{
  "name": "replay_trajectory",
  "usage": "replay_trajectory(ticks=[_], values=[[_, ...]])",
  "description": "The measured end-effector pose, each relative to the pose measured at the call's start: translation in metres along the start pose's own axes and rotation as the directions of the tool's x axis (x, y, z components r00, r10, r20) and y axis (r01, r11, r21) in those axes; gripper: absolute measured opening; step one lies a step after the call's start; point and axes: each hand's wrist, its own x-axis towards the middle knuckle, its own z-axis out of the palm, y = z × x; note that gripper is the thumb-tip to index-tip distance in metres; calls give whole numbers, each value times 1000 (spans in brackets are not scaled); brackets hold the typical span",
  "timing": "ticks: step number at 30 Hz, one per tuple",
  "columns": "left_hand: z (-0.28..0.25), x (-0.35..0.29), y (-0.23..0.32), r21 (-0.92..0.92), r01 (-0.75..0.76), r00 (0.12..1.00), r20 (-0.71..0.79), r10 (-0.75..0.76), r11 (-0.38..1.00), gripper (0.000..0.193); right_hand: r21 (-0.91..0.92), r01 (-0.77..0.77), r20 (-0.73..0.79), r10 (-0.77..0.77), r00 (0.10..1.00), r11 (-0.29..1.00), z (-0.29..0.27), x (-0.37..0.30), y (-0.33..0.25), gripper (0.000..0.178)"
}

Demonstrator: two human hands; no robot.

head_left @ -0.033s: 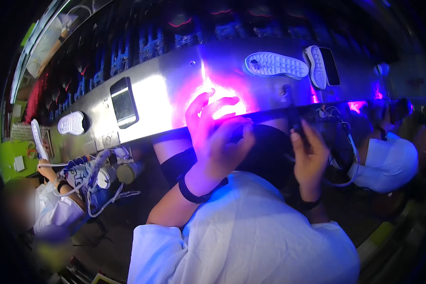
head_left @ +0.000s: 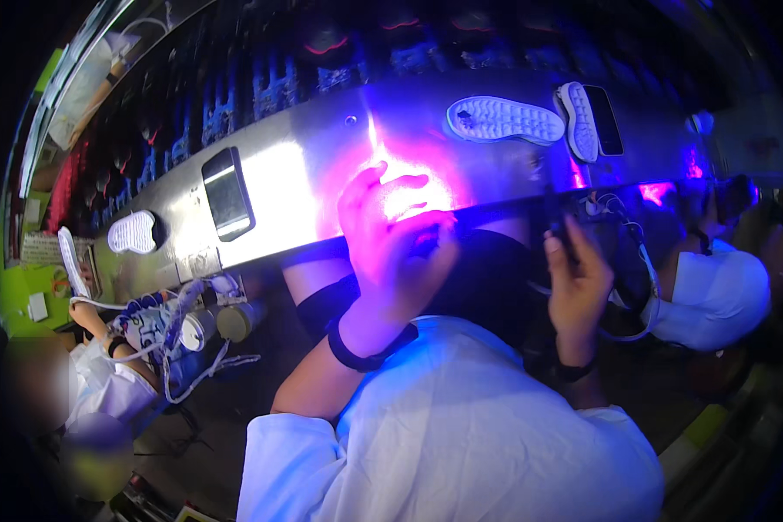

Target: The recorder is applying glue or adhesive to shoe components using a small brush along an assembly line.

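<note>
My left hand (head_left: 391, 244) is raised over the near edge of the metal bench (head_left: 300, 109), with its fingers curved and spread apart. Strong white and pink glare washes over them, and I make out nothing held there. To its right, my right hand (head_left: 578, 291) has thumb and fingertips closed on a dark slim object (head_left: 552, 209), too blurred to name. Beyond the hands lie a white shoe sole (head_left: 505, 119) with a studded face and, beside it, a second white sole (head_left: 581, 122) next to a dark phone (head_left: 607, 122).
On the bench's left lie another phone (head_left: 227, 193) and a white sole piece (head_left: 133, 232). Dark machinery (head_left: 322, 61) runs along the far side. A co-worker's hand (head_left: 87, 315) is near cables (head_left: 178, 339) and canisters (head_left: 237, 322) at left; another person's white sleeve (head_left: 709, 296) shows at right.
My right hand has shifted slightly to the right with the dark slim object. My left hand's fingers have moved a little.
</note>
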Motion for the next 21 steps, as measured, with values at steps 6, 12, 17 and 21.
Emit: replay_trajectory(ticks=[6, 12, 17, 21], values=[[68, 26, -63, -14, -54, 978, 199, 55, 998, 23, 25, -81, -108, 83, 991, 996, -24, 0, 24, 35], [135, 69, -99, 44, -146, 907, 405, 116, 988, 32, 57, 7, -77, -3, 997, 998, -20, -10, 28, 32], [156, 87, -133, -4, -43, 715, 698, 34, 999, 30, 37, -21, -79, 24, 997, 999, -28, -5, 53, 34], [165, 102, -135, 114, 310, 497, 827, -263, 944, 25, 4, 5, -82, -4, 997, 1000, -28, 7, 58, 34]])
